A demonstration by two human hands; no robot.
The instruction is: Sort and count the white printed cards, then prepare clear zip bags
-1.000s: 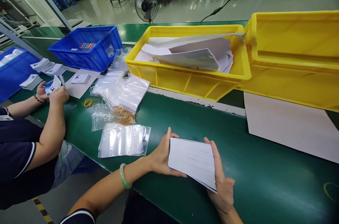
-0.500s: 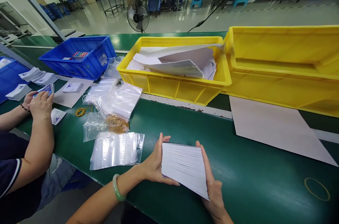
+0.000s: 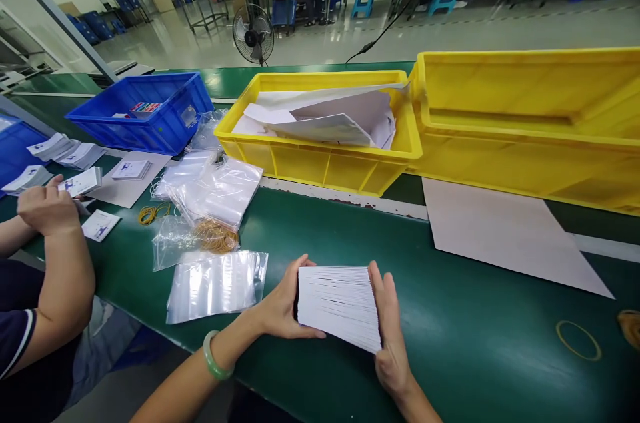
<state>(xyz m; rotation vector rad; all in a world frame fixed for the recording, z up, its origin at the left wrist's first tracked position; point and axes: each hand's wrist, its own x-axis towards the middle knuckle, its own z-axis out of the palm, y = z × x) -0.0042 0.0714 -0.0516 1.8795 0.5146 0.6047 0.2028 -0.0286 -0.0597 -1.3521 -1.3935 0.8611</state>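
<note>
The left hand (image 3: 281, 306) and right hand (image 3: 393, 336) hold a thick paper stack (image 3: 337, 303) between them over the counter (image 3: 465, 336), presumably keeping it from splaying

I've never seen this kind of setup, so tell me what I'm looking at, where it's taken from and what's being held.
There's no machine, just a person's bare left hand and right hand. Between them they hold a thick stack of white cards or paper. Every picture comes from one camera worn on that person's head, looking forward and down. On the green table lie clear plastic bags and a bundle of what look like rubber bands. Farther back stand a yellow crate of white sheets and a blue crate. At far left is a co-worker's arm.
</note>
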